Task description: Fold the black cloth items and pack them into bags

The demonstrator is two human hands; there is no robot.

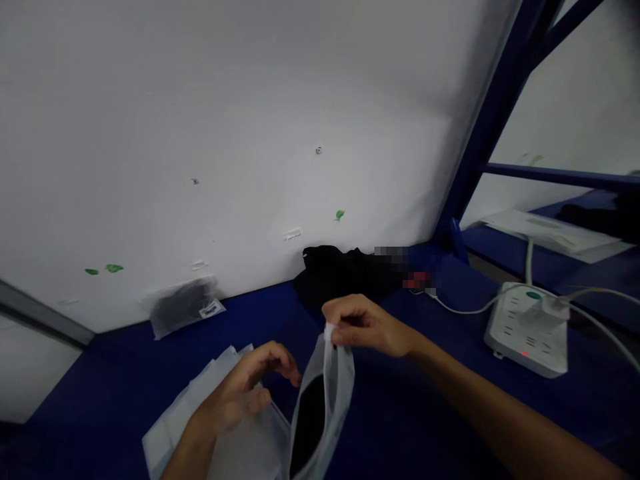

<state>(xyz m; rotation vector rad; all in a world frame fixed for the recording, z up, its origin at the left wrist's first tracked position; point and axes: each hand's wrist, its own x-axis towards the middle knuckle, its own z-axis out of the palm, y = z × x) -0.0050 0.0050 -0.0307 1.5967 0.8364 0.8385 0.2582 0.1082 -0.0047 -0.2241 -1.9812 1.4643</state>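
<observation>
A translucent plastic bag (pixel 323 400) hangs low in the middle of the view, above the blue table top (pixel 410 413), with something black inside it that shows only as a dark shape through the film; what that item is cannot be made out. The right hand (pixel 365 323) pinches the bag's top edge between thumb and fingertips, its grip narrow and closed on the plastic, and the bag droops from that pinch until its bottom is cut off by the lower edge of the frame. The left hand (pixel 245 393) hovers just beside the bag on its left, fingers curled loosely and partly spread; whether they touch the film or only come close is hard to tell, and the hand grips nothing that can be seen. Beneath that hand lies a stack of empty bags (pixel 200 407), pale and flat on the table, largely hidden by the wrist and forearm and cut off at the bottom. Farther back, against the white wall (pixel 225 133), rests a heap of black cloth (pixel 340 273), its folds lost in shadow, with a blurred patch just to its right. To the left along the wall leans a packed bag (pixel 183 303) with a dark content and a small label too small to read. On the right sits a white power strip (pixel 527 330) with a plug in it and a red light, its cables running out of view, beside a blue frame post (pixel 490 120).
</observation>
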